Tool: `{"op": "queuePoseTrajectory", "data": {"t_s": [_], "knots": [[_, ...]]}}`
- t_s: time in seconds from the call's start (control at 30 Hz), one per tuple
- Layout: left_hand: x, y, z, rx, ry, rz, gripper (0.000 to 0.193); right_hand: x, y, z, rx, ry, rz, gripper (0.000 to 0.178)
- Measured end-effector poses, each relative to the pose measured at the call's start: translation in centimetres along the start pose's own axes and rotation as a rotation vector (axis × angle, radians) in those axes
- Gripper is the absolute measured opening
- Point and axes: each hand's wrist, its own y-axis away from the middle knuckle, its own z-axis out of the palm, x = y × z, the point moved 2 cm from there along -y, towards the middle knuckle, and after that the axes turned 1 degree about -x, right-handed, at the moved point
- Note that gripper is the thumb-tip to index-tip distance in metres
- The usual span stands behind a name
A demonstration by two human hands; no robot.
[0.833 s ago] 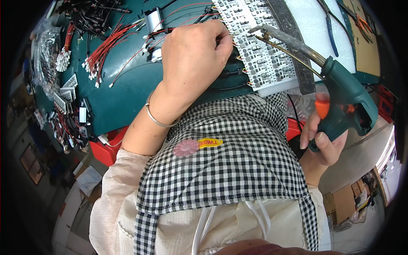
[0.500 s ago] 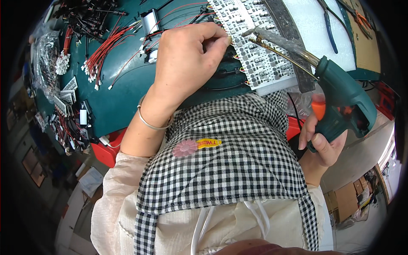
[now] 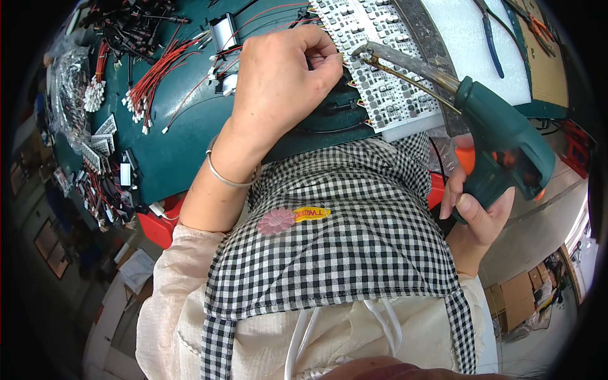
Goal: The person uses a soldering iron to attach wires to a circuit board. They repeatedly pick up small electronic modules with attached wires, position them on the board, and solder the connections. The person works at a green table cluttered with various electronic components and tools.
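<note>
Lying by the near edge of a green worktop point(image 3: 174, 155), right of its middle, is a white circuit board panel point(image 3: 380, 82) dotted with small dark parts, on pale foam point(image 3: 415, 128). A soldering gun point(image 3: 503, 136) reaches over it from the right, its bent tip point(image 3: 362, 50) above the panel's left side; whether it touches is unclear. The right hand point(image 3: 478, 209) is wrapped around the gun's green handle, beside an orange trigger point(image 3: 465, 159). The left hand point(image 3: 282, 85) is at the panel's left edge, thumb and forefinger pinched together, perhaps on a wire too small to make out. The two hands are well apart. The step in hand appears to be soldering leads along that edge; the next move calls for steady left fingers, clear of the hot tip, and the tip placed precisely on a joint.

Farther out, red wires with white plugs point(image 3: 155, 85) lie toward the worktop's far left corner. Blue-handled pliers point(image 3: 491, 47) and orange-handled cutters point(image 3: 543, 31) lie toward its right edge.
</note>
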Motion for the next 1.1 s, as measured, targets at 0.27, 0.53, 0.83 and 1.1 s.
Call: {"op": "queuePoseTrajectory", "data": {"t_s": [0.27,0.53,0.83,1.1], "knots": [[0.3,-0.8,-0.5,-0.062,-0.079,0.036,0.010,-0.1,-0.3,0.1,-0.034,0.014,0.006,0.068],[1.7,-2.3,-1.7,-0.266,0.138,-0.180,0.010,0.1,0.0,0.0,-0.041,0.007,0.029,0.062],[2.8,-2.7,-1.8,-0.271,0.076,-0.265,0.009,0.0,-0.1,0.6,-0.005,0.135,0.084,0.069],[-0.2,-2.1,-0.6,-0.211,0.012,-0.003,0.006,-0.5,-0.1,0.8,0.008,0.163,0.060,0.061]]}}
